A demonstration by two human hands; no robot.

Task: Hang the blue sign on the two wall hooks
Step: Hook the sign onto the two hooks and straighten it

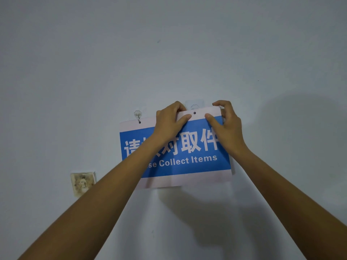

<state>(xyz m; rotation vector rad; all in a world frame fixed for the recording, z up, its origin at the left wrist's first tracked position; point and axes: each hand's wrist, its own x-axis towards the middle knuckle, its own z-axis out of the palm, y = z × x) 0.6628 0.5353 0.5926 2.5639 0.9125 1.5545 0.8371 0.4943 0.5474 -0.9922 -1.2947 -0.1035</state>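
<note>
The blue sign (pixel 187 166), white-bordered with white lettering, lies against the pale wall, tilted with its right side higher. Its left hole sits on the left clear hook (pixel 138 115). The right hole (pixel 194 112) is free, just below the right clear hook (pixel 194 105), whose pad shows above the sign's top edge. My left hand (pixel 170 122) pinches the top edge just left of that hole. My right hand (pixel 226 124) grips the top right corner, thumb on the front.
A stained, worn wall socket plate (pixel 82 182) sits low on the left, below the sign's left end. My arms' shadow falls on the wall (pixel 281 72) under and right of the sign. The wall around is plain.
</note>
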